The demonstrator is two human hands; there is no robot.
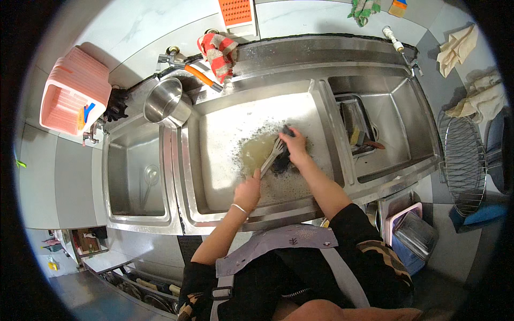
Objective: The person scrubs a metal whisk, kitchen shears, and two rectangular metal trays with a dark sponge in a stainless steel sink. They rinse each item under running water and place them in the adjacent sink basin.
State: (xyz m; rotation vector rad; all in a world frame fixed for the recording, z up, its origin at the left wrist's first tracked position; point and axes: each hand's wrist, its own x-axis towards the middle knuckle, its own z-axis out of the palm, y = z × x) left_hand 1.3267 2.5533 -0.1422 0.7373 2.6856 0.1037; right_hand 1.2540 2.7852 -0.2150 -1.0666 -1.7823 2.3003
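Note:
My left hand (247, 192) grips the handle end of a metal kitchen utensil (271, 157) with a slotted head, perhaps tongs or a turner. It slants up and right above the middle sink basin (225, 202). At its head, my right hand (296, 146) holds a small dark scrubbing pad (288, 131), mostly covered by the fingers. White foam (229, 116) spreads over the water in this basin. Around the hands the foam parts, showing murky yellowish water (255, 151). A black patch (282, 161) lies under the utensil; whether it is a thing or a shadow I cannot tell.
A steel pot (164, 102) stands at the basin's back left corner, near an orange-handled faucet (196, 74) and a striped cloth (219, 52). The left basin (136, 204) holds a ladle-like utensil (151, 175). In the right basin (405, 160) sits a tray (367, 116) with scrubbing items.

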